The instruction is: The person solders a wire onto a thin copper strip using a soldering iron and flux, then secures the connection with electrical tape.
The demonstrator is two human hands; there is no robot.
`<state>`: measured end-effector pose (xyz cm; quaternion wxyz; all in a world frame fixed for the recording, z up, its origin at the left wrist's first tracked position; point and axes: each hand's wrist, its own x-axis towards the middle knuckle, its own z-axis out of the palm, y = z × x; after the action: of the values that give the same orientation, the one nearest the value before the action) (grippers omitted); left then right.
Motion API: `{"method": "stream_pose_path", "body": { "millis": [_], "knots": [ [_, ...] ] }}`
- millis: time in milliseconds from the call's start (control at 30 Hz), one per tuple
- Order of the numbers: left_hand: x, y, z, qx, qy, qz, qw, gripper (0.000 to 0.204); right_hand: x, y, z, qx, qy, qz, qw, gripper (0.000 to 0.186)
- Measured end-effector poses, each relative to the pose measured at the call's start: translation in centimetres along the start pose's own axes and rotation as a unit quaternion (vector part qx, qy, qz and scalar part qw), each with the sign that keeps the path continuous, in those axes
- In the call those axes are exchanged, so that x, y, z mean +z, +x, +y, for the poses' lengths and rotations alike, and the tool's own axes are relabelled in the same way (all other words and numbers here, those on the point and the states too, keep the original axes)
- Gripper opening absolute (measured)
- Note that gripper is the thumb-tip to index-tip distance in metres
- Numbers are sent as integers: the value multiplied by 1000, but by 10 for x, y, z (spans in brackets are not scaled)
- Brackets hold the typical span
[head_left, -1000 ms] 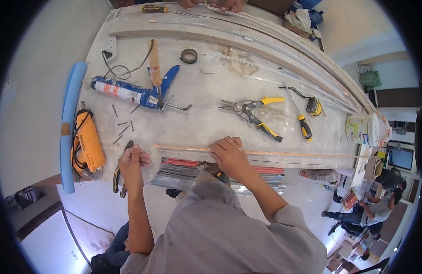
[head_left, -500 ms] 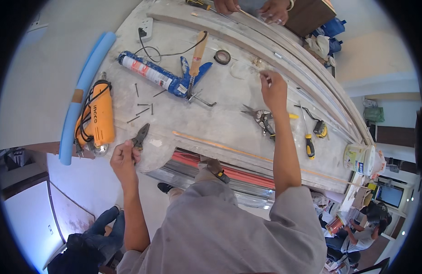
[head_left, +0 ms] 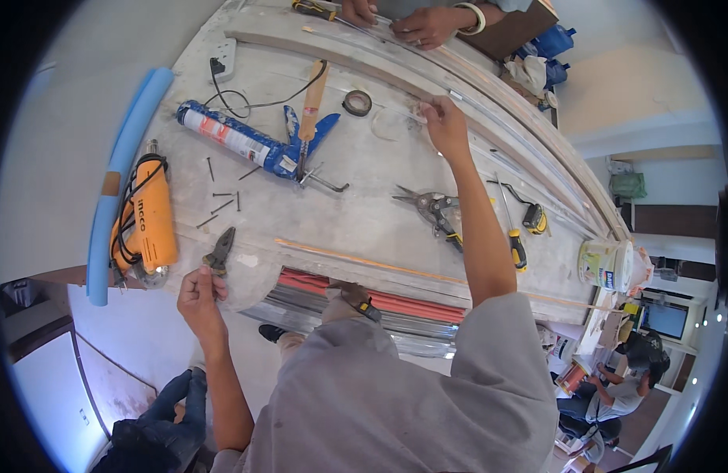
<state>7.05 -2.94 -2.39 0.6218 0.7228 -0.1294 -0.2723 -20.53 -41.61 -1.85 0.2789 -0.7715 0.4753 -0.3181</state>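
Observation:
My left hand (head_left: 200, 298) is closed around the handle end of dark pliers (head_left: 220, 251), their jaws pointing away from me over the near left table edge. My right hand (head_left: 445, 130) reaches across the table, thumb and fingers pinched together; whatever is in them is too small to tell. Below that forearm lie tin snips (head_left: 431, 206) with open blades, partly hidden by the arm. A blue caulking gun (head_left: 281, 155) with a cartridge lies left of centre. A wooden-handled soldering iron (head_left: 313, 98) rests across it. Several nails (head_left: 221, 205) are scattered between caulking gun and pliers.
An orange heat gun (head_left: 153, 213) and blue foam tube (head_left: 124, 181) line the left edge. Tape roll (head_left: 357, 102), screwdriver (head_left: 518, 249), tape measure (head_left: 535, 219) and white bucket (head_left: 603, 265) sit around. Long strips (head_left: 521, 130) run along the far side, where another person's hands (head_left: 427, 27) work.
My view has shifted, so the table sits further left and slightly lower. My right hand has moved farther across the table. The other person's hands have moved left along the strips.

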Motion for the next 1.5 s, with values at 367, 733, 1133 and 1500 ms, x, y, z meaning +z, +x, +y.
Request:
{"method": "stream_pose_path", "body": {
  "millis": [367,733,1133,1500],
  "knots": [
    [49,-24,32,-4,-25,-146,989,21,2,-122,-132,95,354,-55,929,38],
    [86,-34,62,31,24,-262,964,24,30,-158,-166,117,383,-133,907,38],
    [67,-25,59,73,9,-299,951,25,50,-178,-195,113,394,-224,884,43],
    [44,-31,58,66,-13,-285,956,23,54,-192,-216,108,400,-257,873,45]
  ]
}}
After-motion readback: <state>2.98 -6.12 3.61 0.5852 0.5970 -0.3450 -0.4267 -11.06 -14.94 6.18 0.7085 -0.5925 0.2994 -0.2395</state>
